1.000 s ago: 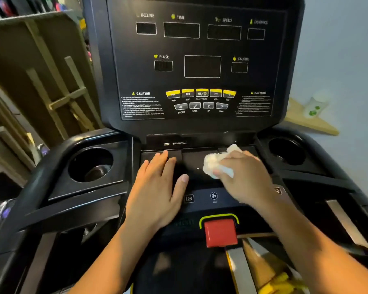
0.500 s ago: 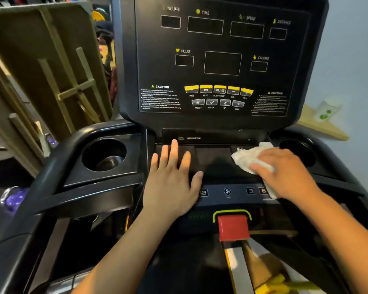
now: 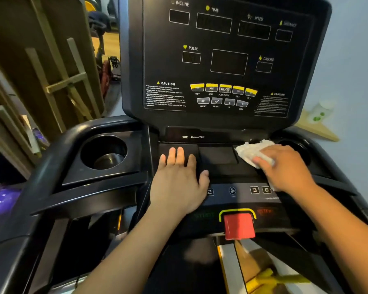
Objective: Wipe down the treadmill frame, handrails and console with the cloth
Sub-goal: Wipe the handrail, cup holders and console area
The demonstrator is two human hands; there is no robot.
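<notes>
The black treadmill console (image 3: 225,60) fills the upper middle, with its flat tray shelf (image 3: 218,158) below the screen. My right hand (image 3: 285,168) presses a crumpled white cloth (image 3: 251,150) onto the right end of that shelf, beside the right cup holder (image 3: 295,145). My left hand (image 3: 179,181) lies flat, fingers spread, on the left part of the shelf and holds nothing. A red safety stop button (image 3: 238,227) sits below both hands. The left handrail (image 3: 57,166) curves down the left side.
A deep left cup holder (image 3: 103,153) sits in the console's left wing. Wooden frames (image 3: 57,81) lean at the left. A white bottle (image 3: 321,113) stands on a wooden corner shelf at the right wall. A purple object (image 3: 2,198) lies low at far left.
My right hand has slid the cloth rightward along the shelf, from its middle to its right end. My left hand has stayed flat in place. The view has shifted left.
</notes>
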